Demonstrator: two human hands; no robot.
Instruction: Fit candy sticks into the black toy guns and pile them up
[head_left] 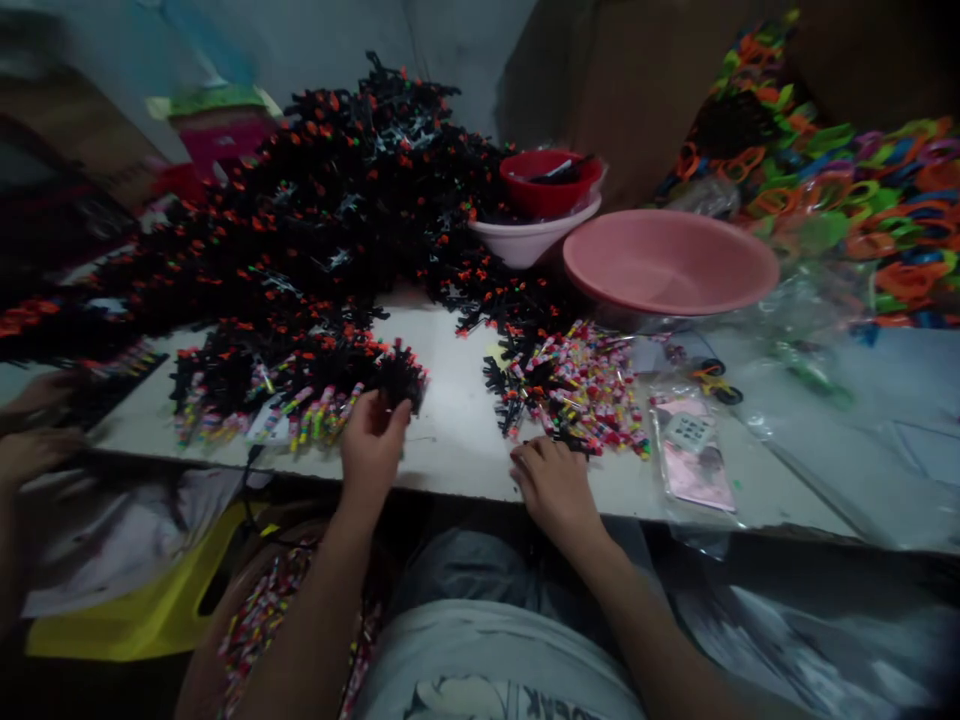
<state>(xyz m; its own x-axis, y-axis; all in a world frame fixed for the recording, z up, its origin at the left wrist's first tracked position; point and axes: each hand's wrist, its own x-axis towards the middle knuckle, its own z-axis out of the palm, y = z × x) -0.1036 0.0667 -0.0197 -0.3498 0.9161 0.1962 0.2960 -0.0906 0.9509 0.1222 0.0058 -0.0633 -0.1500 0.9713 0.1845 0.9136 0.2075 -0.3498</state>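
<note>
My left hand [370, 450] is at the right end of a heap of small black plastic pieces with orange tips [322, 365]. Its thumb and fingers are curled together against the dark pieces, and what lies between them is hard to make out. At the table's front edge rests my right hand [553, 485], palm down with bent fingers. It lies just below a cluster of black pieces [517, 390] and a pile of small multicoloured sticks [600, 380]; its fingertips are partly hidden. Colourful sticks [319, 418] also lie along the front of the left heap.
A large mound of black pieces [360, 180] rises behind. Pink basin [671, 260] and red bowl [547, 190] stand to its right, near colourful plastic rings [900, 200]. A bagged pink item [697, 460] lies at right. Another person's hands [37, 440] work at far left.
</note>
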